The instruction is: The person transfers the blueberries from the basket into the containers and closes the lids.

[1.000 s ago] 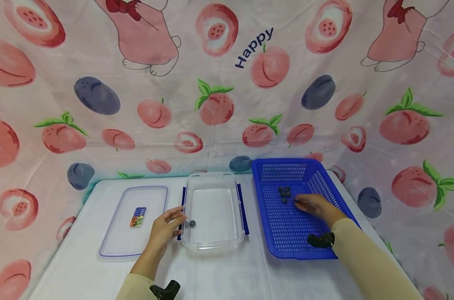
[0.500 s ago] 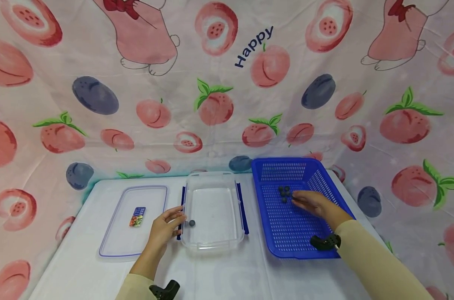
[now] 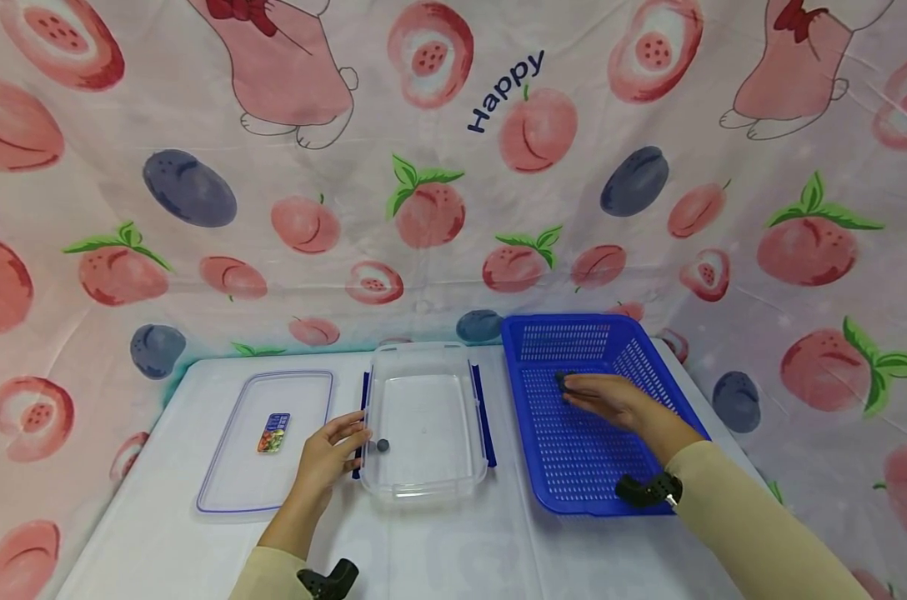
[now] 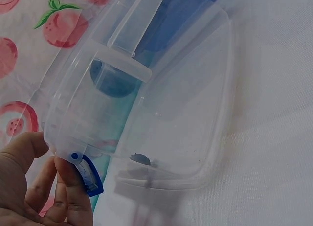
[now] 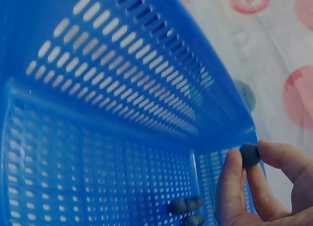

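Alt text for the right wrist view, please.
The right hand pinches a small dark berry between its fingertips above a blue basket. A few more berries lie on the basket's floor.

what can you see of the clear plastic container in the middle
The clear plastic container is a shallow, open rectangular tub with rounded corners and blue latch flaps along its sides. It sits upright on the white table, between its flat lid and the blue basket. One small dark ball lies inside. The left hand holds its left rim.
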### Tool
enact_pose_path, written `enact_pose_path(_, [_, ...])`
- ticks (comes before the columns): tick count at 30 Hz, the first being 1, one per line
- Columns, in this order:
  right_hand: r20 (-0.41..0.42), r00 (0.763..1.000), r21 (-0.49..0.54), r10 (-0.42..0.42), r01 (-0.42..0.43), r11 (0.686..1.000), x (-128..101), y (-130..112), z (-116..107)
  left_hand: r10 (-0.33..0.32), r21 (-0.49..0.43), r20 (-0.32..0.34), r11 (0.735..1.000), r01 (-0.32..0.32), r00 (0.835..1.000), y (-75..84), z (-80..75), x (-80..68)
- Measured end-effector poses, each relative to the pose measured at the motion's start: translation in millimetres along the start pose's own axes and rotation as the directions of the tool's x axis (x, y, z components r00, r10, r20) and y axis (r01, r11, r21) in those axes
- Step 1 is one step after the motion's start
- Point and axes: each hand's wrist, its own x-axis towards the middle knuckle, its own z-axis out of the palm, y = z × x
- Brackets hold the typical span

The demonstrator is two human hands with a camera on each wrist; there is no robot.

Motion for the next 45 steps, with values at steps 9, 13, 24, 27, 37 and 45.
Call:
enact_pose_path(9, [0.023, 0.999, -0.091, 0.024, -0.021, 0.996, 1, 1, 26, 0.000, -0.001, -0.002, 1.000, 0.000, 1.000, 0.7, 0.3, -1.0])
enact_pose_path(13, [0.022, 0.999, -0.123, 0.033, -0.030, 0.992, -2, 2, 37, -0.001, 0.002, -0.003, 1.000, 0.001, 1.000, 0.7, 0.3, -1.5])
enact_pose_path(24, [0.038, 0.999, -0.186, 0.030, -0.022, 0.982, -10, 3, 61, -0.002, -0.004, -0.006, 1.000, 0.002, 1.000, -0.4, 0.3, -1.6])
enact_pose_path(27, [0.048, 0.999, -0.198, 0.021, -0.011, 0.980, -11, 2, 65, -0.002, -0.001, -0.007, 1.000, 0.002, 1.000, -0.6, 0.4, -1.4])
enact_pose_path(37, [0.079, 0.997, -0.181, 0.003, 0.011, 0.983, -8, 0, 81, 0.002, 0.003, -0.009, 1.000, -0.002, 1.000, -1.8, 0.8, -0.2])
enact_pose_path(45, [0.114, 0.993, -0.145, 0.012, 0.005, 0.989, -5, -1, 98, -0.001, -0.004, -0.004, 1.000, 0.001, 1.000, 0.3, 0.4, -1.1])
